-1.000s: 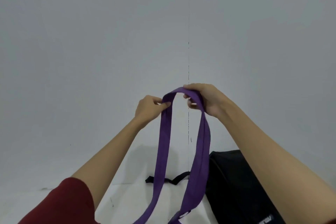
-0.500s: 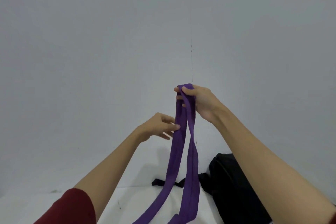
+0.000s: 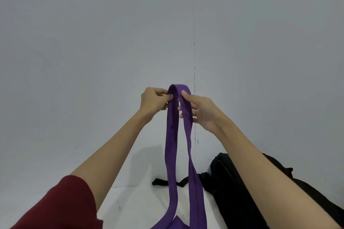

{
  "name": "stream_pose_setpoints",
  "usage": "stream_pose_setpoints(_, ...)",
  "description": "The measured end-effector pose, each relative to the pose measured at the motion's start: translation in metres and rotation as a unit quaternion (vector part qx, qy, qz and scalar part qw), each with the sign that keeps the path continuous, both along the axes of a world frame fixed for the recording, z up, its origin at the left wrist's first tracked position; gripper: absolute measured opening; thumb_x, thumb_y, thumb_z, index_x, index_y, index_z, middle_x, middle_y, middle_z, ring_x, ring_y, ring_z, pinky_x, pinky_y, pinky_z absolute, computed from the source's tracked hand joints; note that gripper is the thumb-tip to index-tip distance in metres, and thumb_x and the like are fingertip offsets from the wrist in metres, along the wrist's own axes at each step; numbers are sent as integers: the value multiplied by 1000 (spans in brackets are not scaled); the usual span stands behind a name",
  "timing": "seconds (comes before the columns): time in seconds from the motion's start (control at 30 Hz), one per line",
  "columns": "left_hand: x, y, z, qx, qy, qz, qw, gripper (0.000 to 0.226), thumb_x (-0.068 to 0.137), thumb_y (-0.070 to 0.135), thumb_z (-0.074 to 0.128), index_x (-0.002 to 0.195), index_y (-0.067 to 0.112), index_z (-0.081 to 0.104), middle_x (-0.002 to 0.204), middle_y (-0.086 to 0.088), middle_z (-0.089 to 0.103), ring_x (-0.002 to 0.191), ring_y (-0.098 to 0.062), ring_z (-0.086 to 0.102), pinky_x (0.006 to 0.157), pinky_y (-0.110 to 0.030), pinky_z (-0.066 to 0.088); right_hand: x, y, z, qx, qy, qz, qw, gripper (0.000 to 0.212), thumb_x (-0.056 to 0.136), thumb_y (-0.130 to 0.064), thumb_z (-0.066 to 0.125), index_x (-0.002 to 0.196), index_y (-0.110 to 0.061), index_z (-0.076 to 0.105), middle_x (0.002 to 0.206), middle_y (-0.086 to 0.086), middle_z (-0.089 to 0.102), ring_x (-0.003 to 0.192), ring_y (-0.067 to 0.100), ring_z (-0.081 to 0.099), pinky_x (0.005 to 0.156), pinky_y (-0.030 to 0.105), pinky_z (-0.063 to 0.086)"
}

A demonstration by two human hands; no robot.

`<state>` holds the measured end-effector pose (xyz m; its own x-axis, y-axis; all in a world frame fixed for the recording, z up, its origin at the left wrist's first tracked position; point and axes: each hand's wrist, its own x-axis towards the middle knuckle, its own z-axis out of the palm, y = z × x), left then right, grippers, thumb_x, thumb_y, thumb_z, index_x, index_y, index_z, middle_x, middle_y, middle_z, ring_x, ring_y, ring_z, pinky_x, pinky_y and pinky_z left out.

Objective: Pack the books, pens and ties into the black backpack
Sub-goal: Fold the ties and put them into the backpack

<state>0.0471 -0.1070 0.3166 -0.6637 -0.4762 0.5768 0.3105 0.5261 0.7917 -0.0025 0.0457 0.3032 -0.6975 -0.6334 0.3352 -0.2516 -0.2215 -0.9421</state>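
Observation:
A purple tie (image 3: pixel 172 145) hangs doubled over in front of me, its fold held up at chest height and both lengths dropping out of view at the bottom. My left hand (image 3: pixel 153 101) pinches the left side of the fold. My right hand (image 3: pixel 199 110) pinches the right length just below the fold. The black backpack (image 3: pixel 229 189) lies on the white surface at the lower right, partly hidden by my right forearm. No books or pens are in view.
A black backpack strap (image 3: pixel 160 181) trails left from the bag across the white tabletop (image 3: pixel 137 202). A plain grey wall (image 3: pixel 111 42) with a thin vertical seam fills the background.
My left hand has risen from lower down on the tie and now pinches the fold beside my right hand. The two lengths hang closer together than a second ago.

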Motion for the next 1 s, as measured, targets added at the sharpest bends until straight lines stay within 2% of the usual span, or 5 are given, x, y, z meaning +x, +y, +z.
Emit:
stream_pose_setpoints(0.2,4,2,9,31,11,-53,998,9,83,9,67,91,12,72,80,-4,71,67,-16,67,66,-24,57,7,-10,-2,10,10,-75,997,6,91,-10,60,86,-8,59,71,9,67,54,20,61,53,23,50)
stream_pose_setpoints(0.43,12,13,15,40,20,-167,985,17,84,-1,64,99,5,70,89,-10,70,76,-17,68,74,-20,56,-1,-17,-8,-41,15,-152,987,16,78,-5,74,67,-12,64,76,0,64,76,13,59,76,30,46)
stream_pose_setpoints(0.63,12,6,1,106,-7,-193,975,21,92,26,58,107,15,68,102,-6,70,96,-18,65,101,-34,46,1,-25,-4,-109,-33,-139,984,11,74,1,76,75,-5,66,75,9,66,63,18,62,56,19,53)
stream_pose_setpoints(0.77,13,3,-28,119,-115,-251,954,53,88,55,48,116,13,64,108,-8,70,96,-21,67,90,-34,52,-3,-34,8,-148,-50,-162,974,14,71,1,78,78,-2,66,78,12,66,62,21,61,55,22,54)
stream_pose_setpoints(1.0,14,7,-44,135,-107,-263,949,24,100,18,44,108,4,62,95,-12,73,83,-23,71,71,-28,58,-12,-41,9,-134,-38,-177,974,30,80,-21,75,95,-2,59,89,15,69,69,22,66,61,25,57)
